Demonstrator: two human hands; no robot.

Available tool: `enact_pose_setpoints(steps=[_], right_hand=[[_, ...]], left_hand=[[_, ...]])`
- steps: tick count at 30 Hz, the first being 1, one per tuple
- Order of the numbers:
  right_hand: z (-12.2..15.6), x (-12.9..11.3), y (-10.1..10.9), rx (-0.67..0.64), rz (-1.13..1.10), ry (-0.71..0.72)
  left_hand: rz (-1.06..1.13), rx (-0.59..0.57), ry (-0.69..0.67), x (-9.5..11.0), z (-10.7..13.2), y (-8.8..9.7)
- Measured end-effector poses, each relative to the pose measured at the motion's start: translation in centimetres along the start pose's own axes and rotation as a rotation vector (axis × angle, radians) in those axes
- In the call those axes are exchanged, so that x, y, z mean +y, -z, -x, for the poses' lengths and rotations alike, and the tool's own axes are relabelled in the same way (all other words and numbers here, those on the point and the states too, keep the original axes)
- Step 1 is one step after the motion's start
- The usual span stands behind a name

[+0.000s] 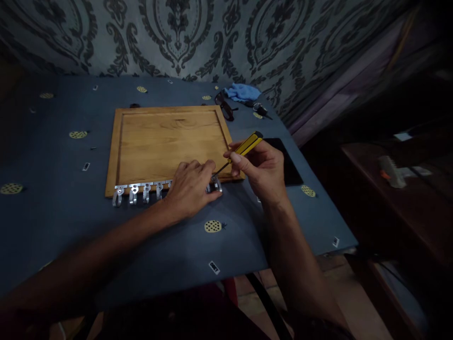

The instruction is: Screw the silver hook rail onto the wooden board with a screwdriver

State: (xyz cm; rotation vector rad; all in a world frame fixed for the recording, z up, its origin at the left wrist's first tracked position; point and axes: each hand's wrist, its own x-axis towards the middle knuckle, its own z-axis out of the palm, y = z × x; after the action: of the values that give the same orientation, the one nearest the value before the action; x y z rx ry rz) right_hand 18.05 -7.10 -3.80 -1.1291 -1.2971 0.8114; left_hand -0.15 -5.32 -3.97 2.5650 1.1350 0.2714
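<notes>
A wooden board (166,137) with a raised rim lies on a blue-covered table (56,212). Along its near edge runs a metal strip of several hooks (136,191). My left hand (191,186) rests palm down on the strip's right part, fingers closed together over a hook near the board's corner. My right hand (264,167) grips a yellow-and-black screwdriver (244,148), whose thin shaft slants down-left, its tip at the hook beside my left fingertips.
Dark-framed glasses (224,105), a blue cloth (242,92) and a small dark object lie at the table's far right. A black flat rectangle (288,163) lies right of the board. Patterned wall behind; a dark wooden bench with a brush-like thing (391,171) to the right.
</notes>
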Motion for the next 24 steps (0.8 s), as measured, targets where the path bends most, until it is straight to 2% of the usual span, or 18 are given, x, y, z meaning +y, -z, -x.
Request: enact_pose_setpoints(steps=[4,8,13,20,24], right_hand=[[0.1,-0.3,0.4,-0.027,0.0,-0.023],[0.1,-0.3,0.0,0.025,-0.004,-0.004],[0.1,-0.2,-0.6,0.077,-0.065,-0.005],[0.1,-0.7,0.4,-0.031,-0.026,-0.01],[0.0,-0.5,0.4,-0.003,0.01,0.006]], left_hand=[[0.007,-0.023,0.007,0.1,0.0,0.2],[0.013,-0.053,0.024,0.3,-0.1,0.4],[0.009,-0.033,-0.003,0.2,-0.1,0.3],[0.007,-0.05,0.002,0.1,-0.1,0.3],[0.001,-0.043,-0.008,0.0,-0.1,0.2]])
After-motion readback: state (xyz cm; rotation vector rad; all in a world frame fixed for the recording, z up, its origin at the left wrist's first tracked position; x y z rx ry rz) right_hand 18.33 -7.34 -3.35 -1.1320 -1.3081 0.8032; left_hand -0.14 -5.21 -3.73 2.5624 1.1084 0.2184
